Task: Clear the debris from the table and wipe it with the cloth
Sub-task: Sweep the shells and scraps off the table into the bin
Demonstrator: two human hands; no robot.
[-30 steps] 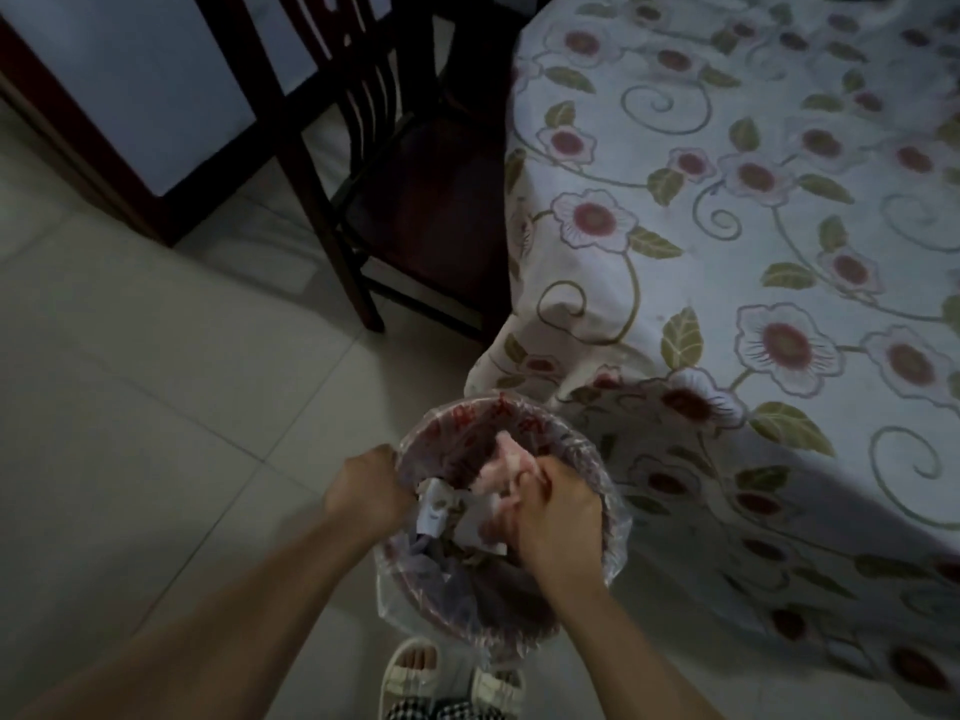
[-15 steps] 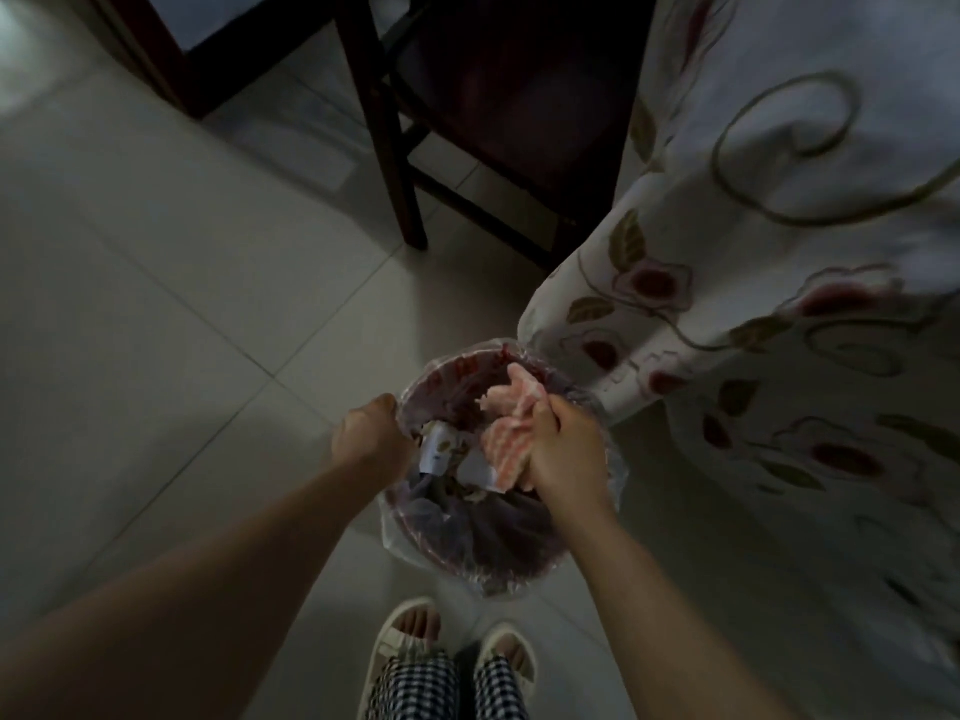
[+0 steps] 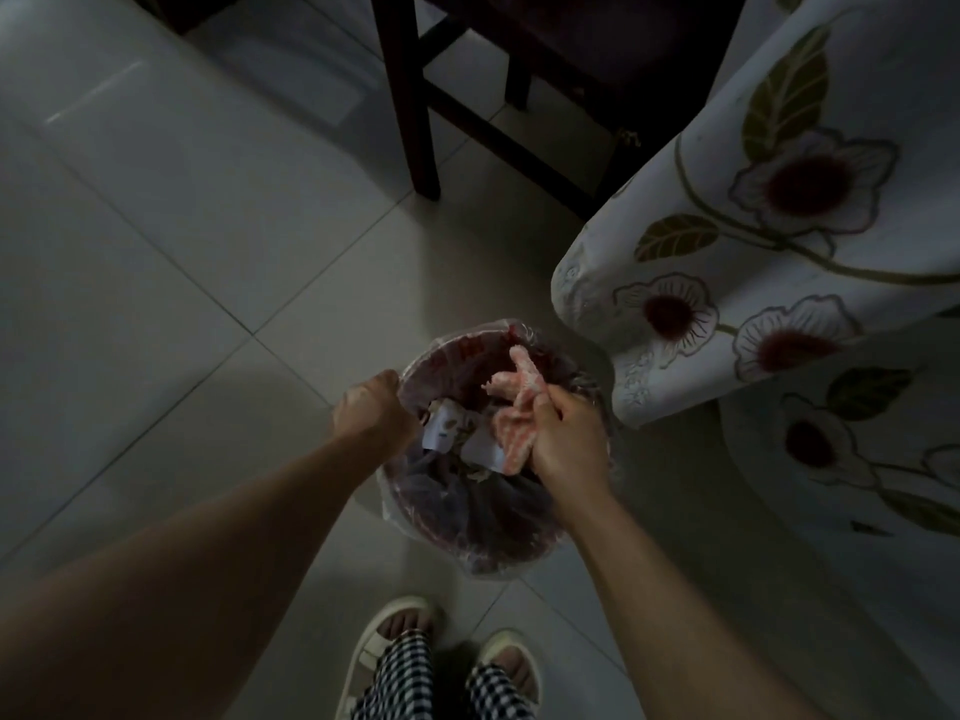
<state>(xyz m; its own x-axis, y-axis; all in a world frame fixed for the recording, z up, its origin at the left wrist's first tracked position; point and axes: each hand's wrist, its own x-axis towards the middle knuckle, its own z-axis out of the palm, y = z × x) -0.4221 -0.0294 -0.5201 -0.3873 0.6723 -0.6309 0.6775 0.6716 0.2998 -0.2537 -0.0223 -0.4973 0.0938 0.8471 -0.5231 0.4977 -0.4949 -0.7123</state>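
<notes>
- Cloth [image 3: 511, 407]: pink-white, crumpled, bunched in right hand [image 3: 566, 433], held over the open mouth of the bin [image 3: 441, 527], toward its table-side rim.
- Right hand clamped on the cloth's lower half; upper end sticks out free above the knuckles.
- Left hand [image 3: 371, 410] curled shut at the bin's left rim, apparently pinching the plastic liner [image 3: 387, 504]; exact contact hard to tell in dim light.
- Handling, judged: light, soft, limp; no breakage risk. Best taken in a loose fist at mid-bunch. Loose end likely to drag into the waste if lowered.
- Debris [image 3: 449, 433]: white paper scraps and crumbs lying inside the bin, under and left of the cloth.
- Surface: pale tiled floor [image 3: 156, 304], bin standing just beside the hanging corner of the floral tablecloth [image 3: 753, 252].
- Room: dim; dark wooden chair [image 3: 415, 96] beyond the bin, next to the table. Tabletop itself out of view.
</notes>
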